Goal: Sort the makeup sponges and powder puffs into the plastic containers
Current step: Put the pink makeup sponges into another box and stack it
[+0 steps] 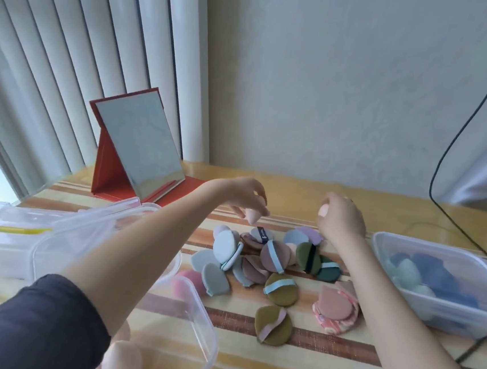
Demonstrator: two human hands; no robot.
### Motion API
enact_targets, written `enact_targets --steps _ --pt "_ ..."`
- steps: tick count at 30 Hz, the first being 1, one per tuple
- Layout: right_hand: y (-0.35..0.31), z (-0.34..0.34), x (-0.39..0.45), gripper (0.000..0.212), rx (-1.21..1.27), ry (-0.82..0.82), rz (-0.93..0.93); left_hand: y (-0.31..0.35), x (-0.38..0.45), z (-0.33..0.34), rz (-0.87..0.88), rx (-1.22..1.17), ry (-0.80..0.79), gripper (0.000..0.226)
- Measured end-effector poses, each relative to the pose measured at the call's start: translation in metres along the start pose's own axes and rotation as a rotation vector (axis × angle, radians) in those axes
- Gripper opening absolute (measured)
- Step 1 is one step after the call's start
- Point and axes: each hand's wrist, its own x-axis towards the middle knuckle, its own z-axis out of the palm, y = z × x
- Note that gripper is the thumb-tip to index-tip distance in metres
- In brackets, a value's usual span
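Note:
A pile of powder puffs [271, 258] in grey, mauve, olive and green lies mid-table. Above its far edge my left hand [245, 195] pinches a peach teardrop sponge [253, 216]. My right hand [342, 216] holds a pale pink sponge [323, 210] over the pile's right end. A clear plastic container [202, 323] at the near left holds peach sponges [123, 357]. Another clear container [444, 307] at the right holds blue and teal sponges [432, 275].
A red folding mirror [138, 150] stands at the back left. More clear plastic boxes and lids [9, 230] sit at the left. A black cable [460, 139] runs down the wall behind the right container. White blinds hang at the left.

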Motion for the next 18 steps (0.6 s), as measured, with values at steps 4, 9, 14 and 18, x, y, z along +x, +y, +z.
enact_targets --steps 4,9,14,18 --pt "-0.032 -0.035 -0.034 0.034 0.68 -0.208 -0.104 0.016 -0.032 -0.008 -0.075 -0.441 0.059 0.028" --pt "-0.064 -0.045 -0.087 0.021 0.973 -0.398 -0.237 0.026 -0.102 -0.014 0.006 -0.908 -0.209 0.03" --pt "-0.092 -0.041 -0.132 0.02 0.968 -0.336 -0.268 0.007 -0.166 -0.007 -0.129 -0.871 0.247 0.019" --pt "-0.11 -0.036 -0.16 0.01 1.133 -0.578 -0.179 -0.035 -0.217 -0.004 -0.103 -0.593 0.768 0.028"
